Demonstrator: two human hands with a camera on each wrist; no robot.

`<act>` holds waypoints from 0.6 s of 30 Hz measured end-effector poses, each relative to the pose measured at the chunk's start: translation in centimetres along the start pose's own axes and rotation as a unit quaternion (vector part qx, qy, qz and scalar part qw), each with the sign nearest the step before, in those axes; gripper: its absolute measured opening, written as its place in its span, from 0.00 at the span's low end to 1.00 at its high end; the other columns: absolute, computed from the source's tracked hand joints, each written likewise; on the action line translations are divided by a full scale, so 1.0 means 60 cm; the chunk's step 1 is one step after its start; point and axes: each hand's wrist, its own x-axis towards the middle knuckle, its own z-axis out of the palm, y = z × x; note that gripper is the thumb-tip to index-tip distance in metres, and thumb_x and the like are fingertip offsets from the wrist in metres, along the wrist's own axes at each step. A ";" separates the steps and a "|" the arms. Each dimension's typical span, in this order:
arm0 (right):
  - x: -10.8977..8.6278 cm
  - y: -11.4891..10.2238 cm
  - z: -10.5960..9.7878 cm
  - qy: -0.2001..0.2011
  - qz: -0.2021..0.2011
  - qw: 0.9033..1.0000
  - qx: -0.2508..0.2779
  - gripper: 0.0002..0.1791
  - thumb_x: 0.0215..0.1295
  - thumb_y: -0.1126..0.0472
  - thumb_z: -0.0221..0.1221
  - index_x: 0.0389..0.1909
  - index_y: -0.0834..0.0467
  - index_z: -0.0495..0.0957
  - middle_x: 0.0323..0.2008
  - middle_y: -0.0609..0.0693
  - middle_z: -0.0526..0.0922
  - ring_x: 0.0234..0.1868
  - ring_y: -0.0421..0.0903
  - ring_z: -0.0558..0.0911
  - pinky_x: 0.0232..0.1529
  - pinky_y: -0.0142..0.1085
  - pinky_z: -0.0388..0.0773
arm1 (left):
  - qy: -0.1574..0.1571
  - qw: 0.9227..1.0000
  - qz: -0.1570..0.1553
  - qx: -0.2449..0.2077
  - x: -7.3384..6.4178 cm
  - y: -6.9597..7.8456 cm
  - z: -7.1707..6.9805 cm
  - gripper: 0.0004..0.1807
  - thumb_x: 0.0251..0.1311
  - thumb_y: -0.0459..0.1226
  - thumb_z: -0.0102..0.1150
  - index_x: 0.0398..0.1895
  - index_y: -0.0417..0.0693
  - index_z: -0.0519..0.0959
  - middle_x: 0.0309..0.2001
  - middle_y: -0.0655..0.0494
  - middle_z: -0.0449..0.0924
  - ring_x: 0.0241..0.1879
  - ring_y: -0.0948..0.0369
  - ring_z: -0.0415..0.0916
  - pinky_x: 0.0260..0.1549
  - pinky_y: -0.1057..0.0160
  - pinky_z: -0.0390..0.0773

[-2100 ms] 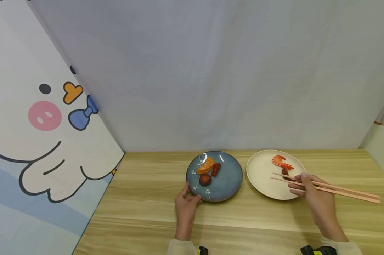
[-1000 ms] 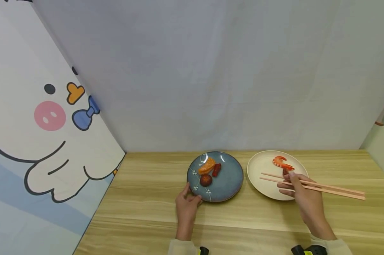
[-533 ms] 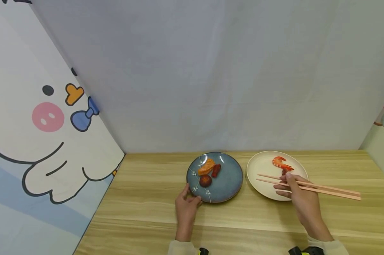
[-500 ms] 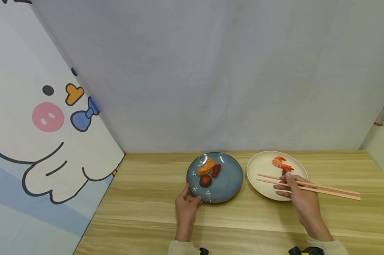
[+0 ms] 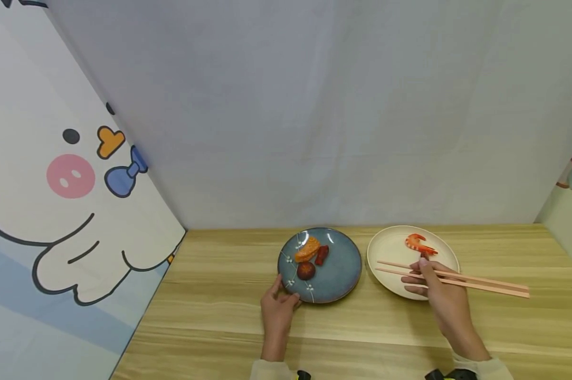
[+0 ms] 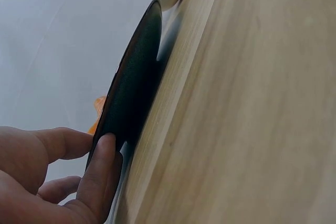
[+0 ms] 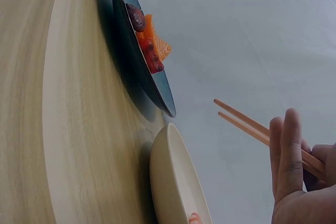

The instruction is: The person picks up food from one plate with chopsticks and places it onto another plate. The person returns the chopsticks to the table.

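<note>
My left hand pinches the near left rim of a blue plate with a white blossom pattern. On that plate lie an orange salmon-like piece, a dark red piece and a round brown mushroom cap. My right hand holds a pair of light wooden chopsticks above the cream plate. Their tips point left, slightly apart, with nothing between them. A shrimp rests on the cream plate; a dark piece below it is mostly hidden by my right thumb.
Both plates stand side by side near the back edge of a wooden table. A pale cloth wall rises right behind them. To the left leans a panel with a cartoon print.
My right hand has drifted left with the chopsticks, from the cream plate's right part toward its middle, covering more of the dark piece. The left hand stays at the blue plate's rim.
</note>
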 end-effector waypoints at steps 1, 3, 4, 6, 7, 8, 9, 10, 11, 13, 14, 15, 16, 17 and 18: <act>0.000 0.000 0.001 0.000 0.002 1.000 -0.002 0.16 0.82 0.56 0.54 0.38 0.61 0.85 0.32 0.45 0.88 0.33 0.39 0.91 0.36 0.35 0.92 | 0.000 1.000 0.001 0.000 0.000 -0.001 0.000 0.42 0.54 0.13 0.60 0.76 0.25 0.63 0.68 0.24 0.67 0.32 0.64 0.76 0.32 0.71 0.88; 0.000 -0.001 0.003 -0.002 0.007 1.000 -0.006 0.17 0.82 0.55 0.54 0.39 0.61 0.84 0.33 0.44 0.87 0.33 0.39 0.91 0.37 0.35 0.92 | 0.000 1.000 0.001 -0.002 0.000 0.000 -0.001 0.42 0.54 0.13 0.60 0.76 0.26 0.63 0.68 0.24 0.67 0.32 0.64 0.76 0.32 0.71 0.88; -0.001 -0.002 0.004 -0.002 0.008 1.000 -0.008 0.17 0.82 0.55 0.54 0.39 0.61 0.84 0.33 0.44 0.87 0.33 0.39 0.91 0.37 0.35 0.92 | -0.001 1.000 0.001 -0.002 -0.001 0.000 -0.001 0.42 0.54 0.13 0.60 0.76 0.26 0.64 0.68 0.24 0.67 0.32 0.65 0.76 0.32 0.71 0.88; -0.001 -0.002 0.005 -0.003 0.013 1.000 -0.013 0.17 0.82 0.54 0.55 0.39 0.60 0.84 0.33 0.44 0.87 0.34 0.39 0.91 0.37 0.35 0.92 | -0.001 1.000 0.003 -0.001 -0.002 0.001 -0.001 0.42 0.54 0.13 0.60 0.76 0.25 0.63 0.68 0.23 0.67 0.31 0.65 0.76 0.32 0.72 0.88; -0.001 -0.002 0.006 -0.002 0.014 1.000 -0.015 0.16 0.82 0.53 0.55 0.39 0.60 0.85 0.34 0.44 0.87 0.34 0.39 0.91 0.38 0.35 0.92 | -0.001 1.000 0.004 0.000 -0.003 0.002 -0.001 0.42 0.54 0.13 0.60 0.76 0.25 0.64 0.68 0.23 0.67 0.31 0.65 0.77 0.32 0.71 0.88; -0.002 -0.002 0.007 -0.002 0.015 1.000 -0.017 0.16 0.82 0.53 0.55 0.39 0.59 0.85 0.34 0.44 0.87 0.34 0.39 0.91 0.38 0.35 0.92 | -0.002 1.000 0.005 -0.001 -0.004 0.003 -0.001 0.42 0.54 0.13 0.60 0.76 0.26 0.64 0.69 0.23 0.67 0.30 0.66 0.77 0.32 0.71 0.88; -0.002 -0.002 0.008 -0.001 0.017 1.000 -0.016 0.16 0.82 0.53 0.55 0.39 0.58 0.85 0.34 0.43 0.87 0.34 0.39 0.91 0.38 0.35 0.92 | -0.002 1.000 0.006 0.000 -0.004 0.003 -0.001 0.42 0.53 0.13 0.60 0.76 0.26 0.64 0.69 0.22 0.66 0.30 0.66 0.77 0.32 0.71 0.88; -0.002 -0.002 0.009 -0.001 0.019 1.000 -0.016 0.15 0.82 0.53 0.55 0.39 0.56 0.85 0.34 0.43 0.87 0.34 0.39 0.91 0.38 0.35 0.92 | -0.002 1.000 0.008 0.000 -0.005 0.004 -0.002 0.42 0.53 0.13 0.60 0.76 0.26 0.64 0.69 0.21 0.66 0.29 0.66 0.77 0.32 0.71 0.89; -0.003 -0.002 0.010 0.000 0.021 1.000 -0.015 0.15 0.82 0.53 0.55 0.38 0.54 0.86 0.34 0.43 0.87 0.34 0.38 0.91 0.38 0.34 0.92 | -0.002 1.000 0.010 0.001 -0.006 0.004 -0.002 0.42 0.53 0.13 0.60 0.76 0.25 0.64 0.69 0.21 0.66 0.29 0.66 0.77 0.33 0.71 0.89; -0.004 -0.003 0.012 0.000 0.023 1.000 -0.012 0.14 0.82 0.55 0.54 0.37 0.51 0.86 0.34 0.43 0.88 0.34 0.38 0.91 0.38 0.34 0.92 | -0.002 1.000 0.012 0.001 -0.007 0.005 -0.002 0.42 0.53 0.13 0.60 0.76 0.25 0.64 0.69 0.20 0.66 0.28 0.67 0.78 0.33 0.70 0.89; -0.005 -0.003 0.014 -0.001 0.022 1.000 -0.011 0.14 0.82 0.55 0.54 0.37 0.51 0.86 0.33 0.43 0.88 0.34 0.38 0.91 0.38 0.34 0.92 | -0.002 1.000 0.011 0.002 -0.007 0.005 -0.002 0.42 0.53 0.13 0.60 0.76 0.25 0.64 0.69 0.21 0.66 0.28 0.67 0.78 0.33 0.71 0.89; -0.005 -0.003 0.015 -0.002 0.020 1.000 -0.009 0.14 0.83 0.56 0.54 0.37 0.50 0.86 0.33 0.43 0.88 0.34 0.39 0.91 0.38 0.35 0.92 | -0.002 1.000 0.011 0.003 -0.007 0.006 -0.002 0.42 0.53 0.13 0.60 0.76 0.26 0.64 0.69 0.21 0.66 0.28 0.67 0.78 0.33 0.71 0.89; -0.006 -0.003 0.016 -0.004 0.017 1.000 -0.011 0.15 0.83 0.56 0.54 0.37 0.51 0.86 0.33 0.43 0.88 0.34 0.39 0.91 0.38 0.35 0.92 | -0.002 1.000 0.011 0.004 -0.007 0.007 -0.002 0.42 0.53 0.13 0.60 0.76 0.26 0.64 0.69 0.21 0.66 0.29 0.67 0.78 0.33 0.71 0.89; -0.006 -0.003 0.017 -0.006 0.013 1.000 -0.013 0.15 0.83 0.56 0.53 0.37 0.52 0.86 0.34 0.44 0.88 0.34 0.39 0.91 0.39 0.35 0.92 | -0.003 1.000 0.011 0.004 -0.007 0.008 -0.002 0.42 0.54 0.13 0.60 0.76 0.26 0.64 0.70 0.21 0.65 0.29 0.67 0.78 0.33 0.71 0.89; -0.006 -0.003 0.017 -0.009 0.010 1.000 -0.015 0.15 0.83 0.56 0.53 0.37 0.52 0.86 0.34 0.44 0.88 0.34 0.39 0.91 0.39 0.35 0.92 | -0.003 1.000 0.009 0.003 -0.008 0.008 -0.001 0.42 0.54 0.13 0.61 0.76 0.27 0.64 0.70 0.21 0.65 0.29 0.67 0.78 0.32 0.71 0.88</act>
